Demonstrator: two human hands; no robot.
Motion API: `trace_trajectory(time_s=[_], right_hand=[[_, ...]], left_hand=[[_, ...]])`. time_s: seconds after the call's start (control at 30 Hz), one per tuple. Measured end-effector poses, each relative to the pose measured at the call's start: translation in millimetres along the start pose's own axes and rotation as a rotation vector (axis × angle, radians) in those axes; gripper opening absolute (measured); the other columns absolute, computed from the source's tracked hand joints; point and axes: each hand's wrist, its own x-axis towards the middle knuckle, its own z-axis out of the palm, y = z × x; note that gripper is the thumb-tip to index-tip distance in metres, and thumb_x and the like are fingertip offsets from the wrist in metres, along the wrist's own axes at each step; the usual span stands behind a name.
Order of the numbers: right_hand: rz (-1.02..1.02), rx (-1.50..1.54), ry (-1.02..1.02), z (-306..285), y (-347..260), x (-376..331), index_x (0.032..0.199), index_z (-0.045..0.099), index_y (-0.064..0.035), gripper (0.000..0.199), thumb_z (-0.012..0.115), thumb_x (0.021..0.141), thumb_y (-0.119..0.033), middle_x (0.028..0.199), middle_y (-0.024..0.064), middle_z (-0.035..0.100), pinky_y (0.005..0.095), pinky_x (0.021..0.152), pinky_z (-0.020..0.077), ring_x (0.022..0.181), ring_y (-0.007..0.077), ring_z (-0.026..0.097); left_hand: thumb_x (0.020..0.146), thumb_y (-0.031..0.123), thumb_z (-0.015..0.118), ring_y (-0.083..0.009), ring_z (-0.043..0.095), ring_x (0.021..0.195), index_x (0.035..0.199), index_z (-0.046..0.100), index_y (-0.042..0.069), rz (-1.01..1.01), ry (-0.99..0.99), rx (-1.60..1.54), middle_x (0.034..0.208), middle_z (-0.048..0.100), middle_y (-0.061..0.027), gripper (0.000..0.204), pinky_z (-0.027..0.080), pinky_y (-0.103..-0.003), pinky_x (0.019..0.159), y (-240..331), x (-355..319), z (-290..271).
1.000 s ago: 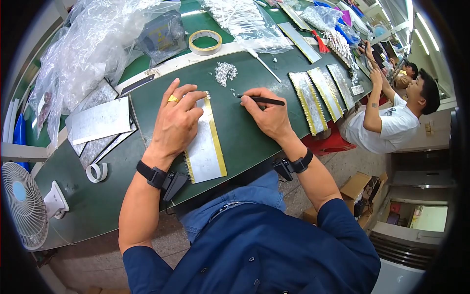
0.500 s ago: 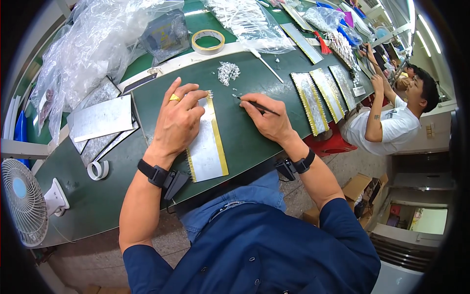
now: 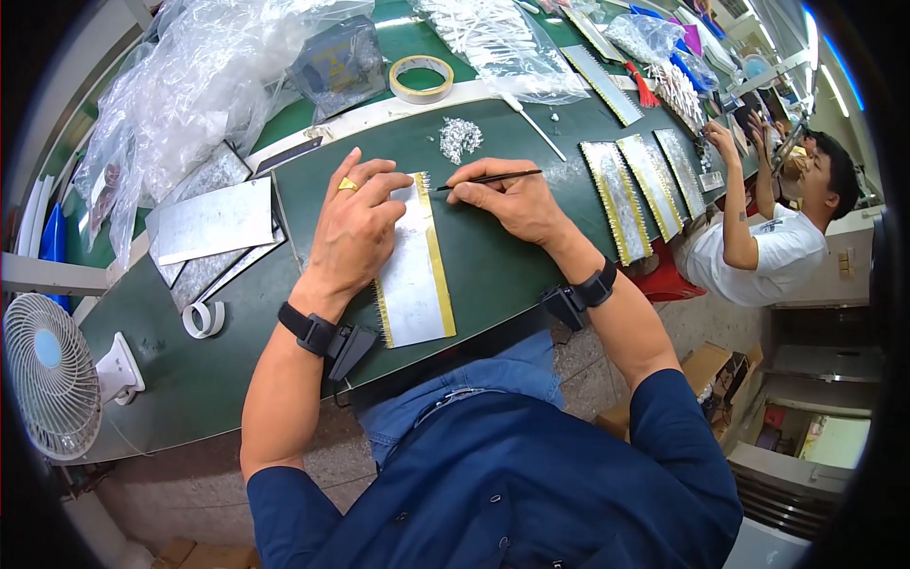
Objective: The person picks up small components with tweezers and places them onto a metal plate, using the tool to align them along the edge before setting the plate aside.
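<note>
A flat silvery plate (image 3: pixel 415 284), edged with yellow tape and rows of small pointed pieces, lies on the green table in front of me. Over its upper left part rests my left hand (image 3: pixel 355 228), wearing a yellow ring; its fingers are spread and bent, and the thumb is mostly hidden. My right hand (image 3: pixel 512 201) pinches a thin dark pen-like tool (image 3: pixel 493 177). The tool's tip is beside the plate's top right corner, near my left fingertips. Whether the tip carries a small piece cannot be seen. Beyond lies a pile of tiny whitish pieces (image 3: pixel 461 139).
Taped plates (image 3: pixel 614 201) lie to the right, bare plates (image 3: pixel 213 226) to the left. A tape roll (image 3: pixel 421 80), a white stick (image 3: pixel 538 130) and plastic bags (image 3: pixel 204 71) lie farther back. A fan (image 3: pixel 52 375) stands left; a co-worker (image 3: pixel 758 242) sits right.
My right hand has moved left with the tool, from near the loose pieces to the plate's corner. My left hand stays on the plate. The whole view has shifted slightly.
</note>
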Motion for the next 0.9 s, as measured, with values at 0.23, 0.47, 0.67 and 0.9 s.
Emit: trace_trajectory(time_s=[0.23, 0.47, 0.67, 0.9], right_hand=[[-0.036, -0.029, -0.001, 1.0, 1.4, -0.3, 0.118, 0.080, 0.0012, 0.017, 0.076, 0.106, -0.010, 0.102, 0.0058, 0.082, 0.0245, 0.081, 0.0590, 0.092, 0.0097, 0.074], [-0.028, -0.041, 0.002, 1.7, 3.2, -0.6, 0.118, 0.080, 0.0005, 0.017, 0.076, 0.106, -0.010, 0.100, 0.0049, 0.082, 0.0240, 0.078, 0.0580, 0.086, 0.0080, 0.071], [-0.032, -0.049, 0.011, 2.4, 5.5, -0.4, 0.118, 0.080, 0.0005, 0.017, 0.077, 0.105, -0.010, 0.100, 0.0047, 0.082, 0.0241, 0.078, 0.0583, 0.086, 0.0077, 0.070], [-0.036, -0.035, 0.010, 3.8, 4.1, -0.2, 0.118, 0.080, 0.0007, 0.017, 0.077, 0.105, -0.009, 0.100, 0.0050, 0.082, 0.0242, 0.079, 0.0584, 0.086, 0.0079, 0.070]], left_hand=[[0.081, -0.005, 0.069, -0.0295, 0.065, 0.134, 0.079, 0.076, 0.004, 0.020, -0.032, 0.010, 0.122, 0.077, -0.0051, 0.011, 0.037, -0.056, 0.131, -0.1, 0.7, -1.5], [0.078, -0.002, 0.071, -0.0296, 0.064, 0.135, 0.073, 0.077, 0.004, 0.050, -0.069, 0.018, 0.120, 0.077, -0.0036, 0.010, 0.037, -0.056, 0.132, 0.9, 2.1, -2.5], [0.077, -0.002, 0.072, -0.0297, 0.064, 0.135, 0.072, 0.078, 0.004, 0.063, -0.081, 0.031, 0.119, 0.078, -0.0032, 0.010, 0.037, -0.056, 0.132, 1.7, 3.4, -2.7], [0.076, 0.000, 0.073, -0.0296, 0.065, 0.135, 0.069, 0.078, 0.004, 0.076, -0.092, 0.042, 0.119, 0.079, -0.0027, 0.010, 0.037, -0.056, 0.132, 3.2, 5.2, -3.7]])
